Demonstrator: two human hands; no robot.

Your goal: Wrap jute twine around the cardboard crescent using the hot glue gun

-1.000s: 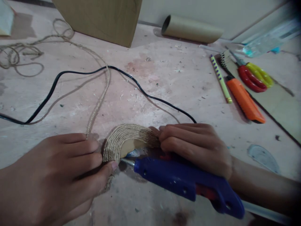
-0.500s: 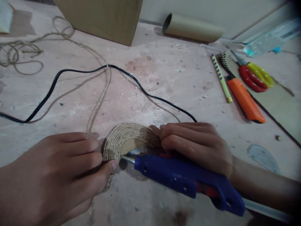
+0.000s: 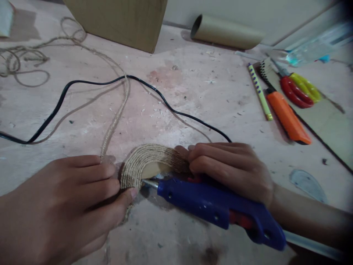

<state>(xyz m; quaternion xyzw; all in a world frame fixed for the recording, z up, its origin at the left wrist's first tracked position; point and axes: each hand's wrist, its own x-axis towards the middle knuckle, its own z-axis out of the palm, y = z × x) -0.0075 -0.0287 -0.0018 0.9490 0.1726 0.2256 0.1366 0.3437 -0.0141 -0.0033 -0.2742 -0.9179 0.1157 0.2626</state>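
Note:
A half-round cardboard piece wound with jute twine (image 3: 149, 160) lies on the pinkish table (image 3: 193, 92) in front of me. My left hand (image 3: 66, 202) presses its left edge, fingers curled together against the twine. My right hand (image 3: 228, 169) is wrapped round a blue glue gun (image 3: 217, 208), whose metal tip points left at the bare cardboard inside the arc. Loose jute twine (image 3: 116, 114) runs from the piece away toward the far left. The gun's black cord (image 3: 91, 84) loops across the table.
At the right lie a striped pen (image 3: 259, 92), an orange utility knife (image 3: 286, 116) and red and yellow scissors (image 3: 299, 90) on a cardboard sheet (image 3: 331, 125). A cardboard tube (image 3: 226, 33) and a brown box (image 3: 121, 22) stand at the back. A twine tangle (image 3: 19, 62) lies far left.
The glue gun's tip has crept slightly up and left toward the cardboard's inner edge. Both hands stay in place.

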